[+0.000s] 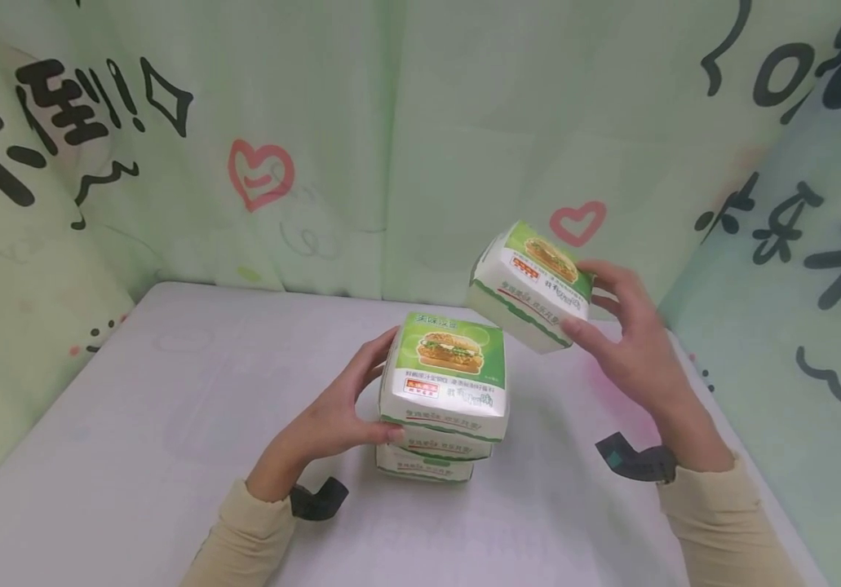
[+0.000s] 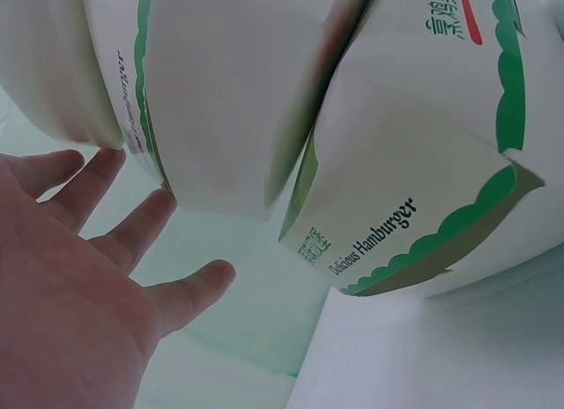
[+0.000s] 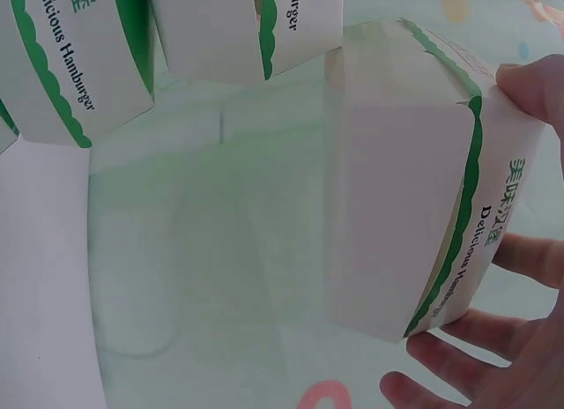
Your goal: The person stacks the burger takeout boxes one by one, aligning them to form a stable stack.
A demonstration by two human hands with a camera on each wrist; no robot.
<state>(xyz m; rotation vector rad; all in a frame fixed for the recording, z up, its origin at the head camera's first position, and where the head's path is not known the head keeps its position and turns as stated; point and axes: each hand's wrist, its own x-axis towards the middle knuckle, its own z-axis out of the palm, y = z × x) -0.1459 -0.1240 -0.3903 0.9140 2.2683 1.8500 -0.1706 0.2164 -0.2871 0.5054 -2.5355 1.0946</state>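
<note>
Three white-and-green hamburger boxes stand stacked on the table, the top hamburger box (image 1: 444, 371) showing a burger picture on its lid. The stack leans slightly, its lower boxes (image 1: 423, 465) partly hidden under the top one. My left hand (image 1: 335, 416) grips the upper stack from the left, thumb across the front near the seam and fingers on the far side. In the left wrist view, the fingertips touch the box edges. My right hand (image 1: 629, 342) holds another hamburger box (image 1: 530, 285) tilted in the air, up and right of the stack; thumb and fingers pinch its right side.
The white table (image 1: 134, 432) extends around the stack. Behind it hangs a pale green curtain (image 1: 332, 236) with dark lettering and red hearts; similar curtains flank both sides. A dark strap piece (image 1: 320, 499) is at the left wrist, another (image 1: 636, 461) at the right.
</note>
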